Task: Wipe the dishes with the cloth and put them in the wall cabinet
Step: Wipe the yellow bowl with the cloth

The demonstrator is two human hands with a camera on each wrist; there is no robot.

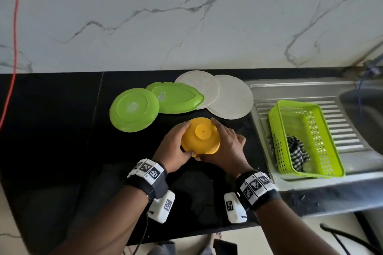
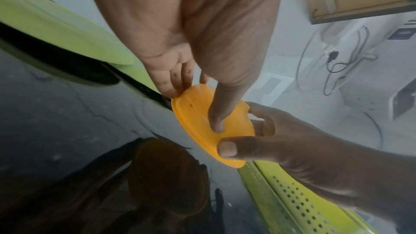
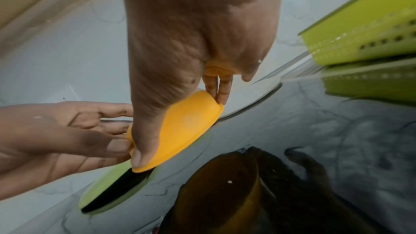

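Bowl: yellow bowl (image 1: 200, 137), upside down with foot ring up, held just above the black bench (image 1: 51, 130) between both hands, near the front of the spread of dishes.
Left hand: left hand (image 1: 173, 147) cupped round the left side, fingers (image 2: 178, 84) curled over the far rim, thumb pressed on the underside.
Right hand: right hand (image 1: 226, 147) cupped round the right side, fingers (image 3: 221, 90) hooked on the far rim, thumb clamped on the near rim.
Likely weight: looks like thin moulded plastic, so probably light and fairly stiff, unlikely to break if dropped.
Surface: smooth and glossy, likely slippery if wet; a rim pinch probably safer than a flat-palmed hold on the dome.
Best hold: one hand on rim and foot ring, freeing the other for wiping.
Cloth: checked cloth (image 1: 296, 152) lying bunched in the green basket (image 1: 277, 122) on the sink drainboard (image 1: 342, 122), apart from both hands.
Other dishes: two green plates (image 1: 134, 109) and two white plates (image 1: 232, 99), overlapping face down on the bench behind the bowl.
Cabinet: not visible from the head view.
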